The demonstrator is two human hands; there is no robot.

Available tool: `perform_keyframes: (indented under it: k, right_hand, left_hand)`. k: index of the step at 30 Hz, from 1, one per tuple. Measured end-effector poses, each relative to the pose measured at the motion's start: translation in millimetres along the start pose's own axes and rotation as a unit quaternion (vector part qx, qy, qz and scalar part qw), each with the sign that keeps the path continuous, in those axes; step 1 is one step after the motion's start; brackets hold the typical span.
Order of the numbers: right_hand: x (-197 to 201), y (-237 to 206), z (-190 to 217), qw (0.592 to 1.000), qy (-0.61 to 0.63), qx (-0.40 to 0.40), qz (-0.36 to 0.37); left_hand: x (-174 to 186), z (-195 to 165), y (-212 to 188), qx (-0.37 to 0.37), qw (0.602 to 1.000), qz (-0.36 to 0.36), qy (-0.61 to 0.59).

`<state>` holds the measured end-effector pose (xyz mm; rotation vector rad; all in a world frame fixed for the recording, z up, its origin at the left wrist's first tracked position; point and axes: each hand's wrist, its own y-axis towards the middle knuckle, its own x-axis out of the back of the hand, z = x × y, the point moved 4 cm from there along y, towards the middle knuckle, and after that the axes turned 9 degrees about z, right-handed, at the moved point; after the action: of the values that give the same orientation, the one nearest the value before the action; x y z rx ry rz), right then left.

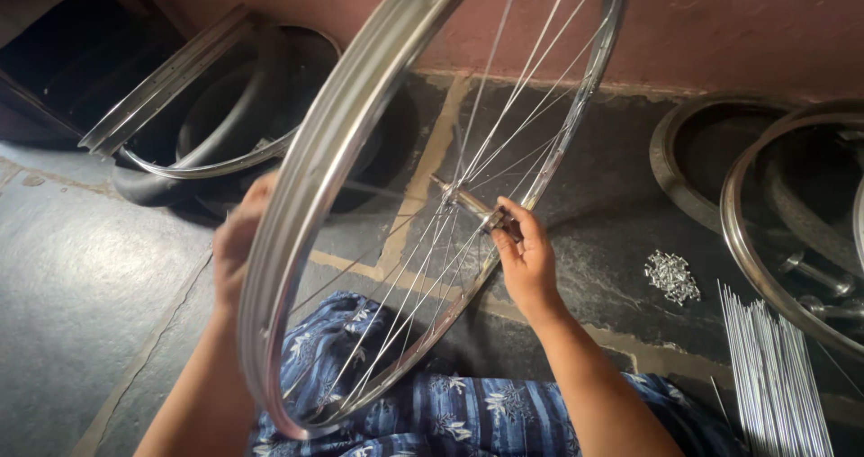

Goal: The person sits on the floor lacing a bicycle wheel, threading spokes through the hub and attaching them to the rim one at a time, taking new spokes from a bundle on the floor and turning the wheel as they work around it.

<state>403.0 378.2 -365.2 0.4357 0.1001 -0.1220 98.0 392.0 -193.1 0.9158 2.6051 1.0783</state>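
Observation:
A shiny metal bicycle wheel rim (310, 178) with thin spokes stands upright and tilted in front of me, above my lap in blue patterned cloth (450, 412). My left hand (236, 241) grips the rim from behind on its left side, partly hidden by the metal. My right hand (526, 255) pinches the end of the hub axle (468, 202) at the wheel's centre, with spokes fanning out around it.
Another bare rim (166, 84) leans on a black tyre (225, 106) at the back left. More rims (747, 232) lie at the right. A small heap of spoke nipples (671, 275) and a bundle of loose spokes (774, 376) rest on the dark stone floor.

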Motion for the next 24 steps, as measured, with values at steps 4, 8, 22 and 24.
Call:
perform_keyframes:
  k: [4,8,22,24]
  right_hand:
    - [5,1,-7,0.999,-0.033,-0.026,-0.011]
    - [-2,0,2,0.998,-0.065,0.010,-0.003]
    - [205,-64,55,0.937,-0.253,-0.137,-0.196]
    - [230,-86,34,0.892,-0.273,-0.233,-0.273]
  left_hand:
    - [0,-14,-51,0.163,0.987,0.015,0.000]
    - [-14,-35,-73,0.154,0.967,0.058,-0.193]
    - [-5,-83,-76,0.266,0.960,-0.035,0.084]
    - [0,-88,-69,0.298,0.948,-0.043,0.102]
